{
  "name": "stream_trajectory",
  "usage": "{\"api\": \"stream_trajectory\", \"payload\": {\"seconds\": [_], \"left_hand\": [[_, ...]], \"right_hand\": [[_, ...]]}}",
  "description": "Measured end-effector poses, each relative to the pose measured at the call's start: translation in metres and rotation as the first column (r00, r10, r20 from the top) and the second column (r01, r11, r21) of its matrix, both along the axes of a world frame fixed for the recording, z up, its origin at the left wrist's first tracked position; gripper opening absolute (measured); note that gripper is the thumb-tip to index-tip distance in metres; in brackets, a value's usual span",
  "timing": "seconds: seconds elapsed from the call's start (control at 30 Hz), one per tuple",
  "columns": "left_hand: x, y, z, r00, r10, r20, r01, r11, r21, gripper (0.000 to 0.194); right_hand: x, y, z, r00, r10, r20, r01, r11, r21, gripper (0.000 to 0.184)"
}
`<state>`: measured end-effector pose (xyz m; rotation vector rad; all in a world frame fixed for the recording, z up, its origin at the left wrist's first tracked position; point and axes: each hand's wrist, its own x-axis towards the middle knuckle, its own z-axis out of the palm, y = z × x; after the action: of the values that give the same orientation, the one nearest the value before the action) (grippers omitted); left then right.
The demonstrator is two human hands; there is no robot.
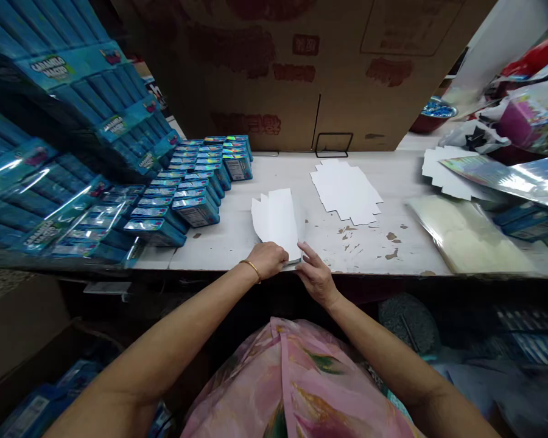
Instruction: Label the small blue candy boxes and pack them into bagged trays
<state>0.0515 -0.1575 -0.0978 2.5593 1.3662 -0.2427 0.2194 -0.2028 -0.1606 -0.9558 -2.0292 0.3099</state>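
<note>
A white cardboard box blank [276, 216] stands partly bent up near the table's front edge, its plain side facing me. My left hand [269, 258], with a gold bangle at the wrist, is closed on its near left end, fingers curled inward. My right hand [316, 274] pinches the near right corner between thumb and fingers. Right of it, a stack of flat white box blanks [346, 191] lies on the table. To the left stand rows of small blue boxes [196, 210].
A large brown carton [274, 79] rises behind the white table [237, 243]. Wrapped blue packs [114, 121] are piled at left. On the right lie a clear plastic packet [470, 234], more white blanks [456, 173] and a bowl of blue pieces [436, 112].
</note>
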Motion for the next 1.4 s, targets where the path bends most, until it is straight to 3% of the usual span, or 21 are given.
{"api": "stream_trajectory", "payload": {"seconds": [0.23, 0.37, 0.5, 0.73, 0.87, 0.97, 1.03, 1.17, 1.27, 1.4], "left_hand": [[-0.003, 0.018, 0.014, 0.995, -0.010, 0.099, 0.033, 0.973, -0.230, 0.029], [-0.006, 0.021, 0.016, 0.979, -0.004, 0.204, 0.058, 0.964, -0.258, 0.033], [-0.010, 0.021, 0.013, 0.971, 0.054, 0.235, 0.021, 0.953, -0.304, 0.024], [-0.008, 0.028, 0.005, 0.943, 0.254, 0.213, -0.184, 0.935, -0.302, 0.020], [-0.004, 0.021, -0.004, 0.932, 0.275, 0.235, -0.245, 0.958, -0.148, 0.026], [-0.004, 0.011, -0.008, 0.971, 0.163, 0.176, -0.162, 0.987, -0.021, 0.018], [-0.004, 0.005, -0.006, 0.987, 0.107, 0.121, -0.105, 0.994, -0.021, 0.026], [0.002, -0.001, 0.004, 0.999, 0.035, 0.018, -0.034, 0.999, -0.042, 0.021], [0.013, 0.001, 0.010, 0.991, 0.055, -0.125, -0.064, 0.995, -0.072, 0.018], [0.024, 0.007, 0.016, 0.964, 0.107, -0.245, -0.161, 0.963, -0.215, 0.024]], "right_hand": [[-0.017, 0.010, 0.008, 0.974, -0.170, -0.151, 0.157, 0.983, -0.098, 0.016], [-0.024, 0.009, 0.005, 0.946, -0.253, -0.204, 0.225, 0.962, -0.153, 0.014], [-0.026, 0.007, 0.003, 0.931, -0.285, -0.228, 0.231, 0.944, -0.235, 0.022], [-0.018, 0.005, 0.008, 0.971, -0.214, -0.108, 0.177, 0.942, -0.284, 0.054], [-0.021, 0.006, 0.011, 0.968, -0.244, -0.053, 0.223, 0.942, -0.249, 0.043], [-0.026, 0.005, 0.010, 0.960, -0.280, -0.025, 0.267, 0.937, -0.227, 0.032], [-0.029, 0.004, 0.009, 0.957, -0.290, -0.001, 0.282, 0.931, -0.229, 0.030], [-0.031, 0.004, 0.010, 0.951, -0.309, 0.017, 0.303, 0.919, -0.253, 0.034], [-0.031, 0.005, 0.014, 0.956, -0.292, 0.017, 0.286, 0.919, -0.271, 0.043], [-0.030, 0.004, 0.018, 0.966, -0.256, 0.026, 0.252, 0.919, -0.302, 0.051]]}}
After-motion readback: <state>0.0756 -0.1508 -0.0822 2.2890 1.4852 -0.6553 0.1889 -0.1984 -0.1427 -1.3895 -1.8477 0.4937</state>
